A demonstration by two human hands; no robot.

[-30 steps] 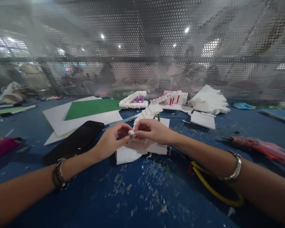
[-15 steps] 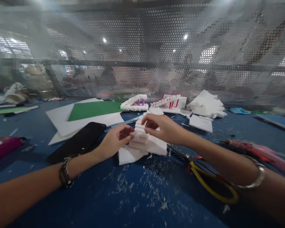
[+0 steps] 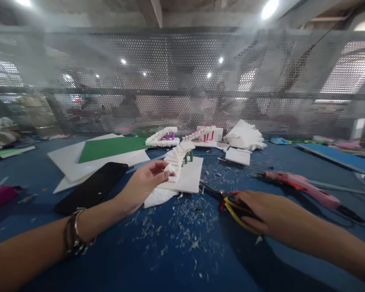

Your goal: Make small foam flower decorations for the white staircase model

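Note:
A small white model staircase (image 3: 177,156) with green posts stands on a white square base (image 3: 193,174). At its lower steps my left hand (image 3: 146,182) pinches a small crumpled white scrap (image 3: 169,168). A white piece of tissue or paper (image 3: 159,197) pokes out from under the base's near side. To the right, my right hand (image 3: 261,211) closes on the yellow-handled scissors (image 3: 235,213), which lie on the table with blades pointing toward the base. Part of the handles is hidden by the fingers.
A black phone (image 3: 93,188) lies left of my left hand. Behind are a green sheet (image 3: 112,148) on white sheets, a white model with purple posts (image 3: 162,138), and another with red posts (image 3: 208,136). A pink glue gun (image 3: 307,188) lies right. White shreds (image 3: 176,231) litter the blue tabletop.
My right hand has left the staircase and moved right and down onto the scissors. My left hand stays at the steps. The view has tilted up and shifted right.

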